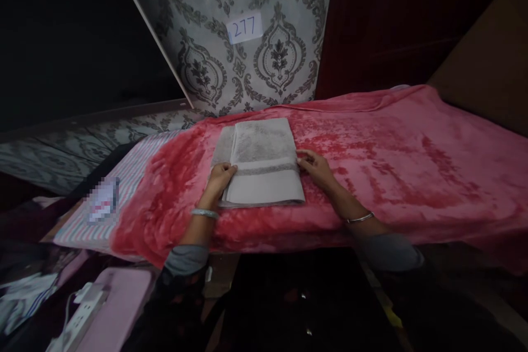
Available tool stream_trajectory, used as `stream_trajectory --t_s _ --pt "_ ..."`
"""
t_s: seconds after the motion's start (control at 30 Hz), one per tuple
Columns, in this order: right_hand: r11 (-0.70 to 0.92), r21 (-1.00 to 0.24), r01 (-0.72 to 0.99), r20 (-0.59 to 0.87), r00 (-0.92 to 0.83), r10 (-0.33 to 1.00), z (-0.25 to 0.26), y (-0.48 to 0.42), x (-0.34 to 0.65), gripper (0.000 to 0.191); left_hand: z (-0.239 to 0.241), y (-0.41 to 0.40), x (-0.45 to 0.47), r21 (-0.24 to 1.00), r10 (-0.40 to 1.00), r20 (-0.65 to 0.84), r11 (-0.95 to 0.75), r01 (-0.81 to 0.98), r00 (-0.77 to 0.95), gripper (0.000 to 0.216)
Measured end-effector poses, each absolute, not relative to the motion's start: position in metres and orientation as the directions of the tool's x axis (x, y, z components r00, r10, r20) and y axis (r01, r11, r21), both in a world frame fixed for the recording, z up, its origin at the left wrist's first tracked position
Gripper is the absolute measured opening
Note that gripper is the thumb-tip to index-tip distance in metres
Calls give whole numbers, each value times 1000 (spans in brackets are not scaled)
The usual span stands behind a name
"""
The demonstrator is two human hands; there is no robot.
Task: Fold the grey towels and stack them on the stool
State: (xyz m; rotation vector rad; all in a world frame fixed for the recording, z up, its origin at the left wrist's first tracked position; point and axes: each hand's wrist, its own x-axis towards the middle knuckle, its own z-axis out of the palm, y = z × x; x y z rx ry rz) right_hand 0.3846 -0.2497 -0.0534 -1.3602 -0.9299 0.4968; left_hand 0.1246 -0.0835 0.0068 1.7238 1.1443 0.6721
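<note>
A grey towel [264, 181] with a darker band across it lies folded on a red plush blanket. Its upper fold stops short of the left side, so a strip of the lower layer shows there. My left hand [220, 179] is closed on the fold's left edge, thumb on top. At the opposite edge, my right hand [315, 169] pinches the towel's side near the band between thumb and curled fingers. The towel lies flat between both hands.
The red blanket [371, 154] covers most of the raised surface, with a striped cloth [136, 170] at left. Behind stands a patterned wall with a paper [245, 27] marked 277. A dark screen [82, 33] is at upper left; a power strip [84, 313] lies on a pink stool [124, 297].
</note>
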Motion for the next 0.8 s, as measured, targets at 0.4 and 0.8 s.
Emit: stream_trajectory --t_s 0.4,0.8 --pt "174 -967 185 249 566 786 -53 -255 382 47 4 -84 120 953 884 -85 -64 297 460 32" --pt "164 -918 361 354 563 746 -43 -263 371 47 19 -92 118 977 825 -199 126 171 529 36"
